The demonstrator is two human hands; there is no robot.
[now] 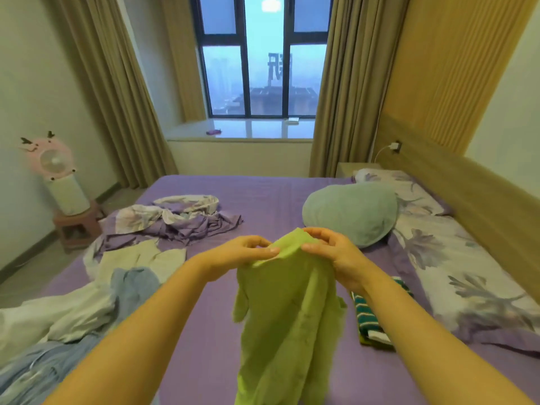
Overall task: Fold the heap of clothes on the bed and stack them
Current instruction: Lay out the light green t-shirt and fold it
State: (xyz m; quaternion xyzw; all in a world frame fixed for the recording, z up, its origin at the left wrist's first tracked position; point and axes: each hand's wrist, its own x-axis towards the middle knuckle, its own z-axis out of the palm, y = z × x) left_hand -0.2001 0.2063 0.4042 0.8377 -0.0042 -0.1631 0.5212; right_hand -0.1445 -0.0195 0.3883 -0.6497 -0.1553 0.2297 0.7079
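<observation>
Bare bed (271,200) centre between heap (87,302), seemingly folded striped garment (369,320).

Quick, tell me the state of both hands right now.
Left hand: pinching the top edge of the green garment.
Right hand: pinching the same edge, held up above the bed.

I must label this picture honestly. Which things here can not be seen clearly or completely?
- Green garment, head view: lower end cut off by the bottom edge; its type is unclear.
- Striped folded item: partly hidden by the right forearm.
- Heap of clothes: cut off by the left edge.
- Small things on the windowsill: too small to identify.
</observation>
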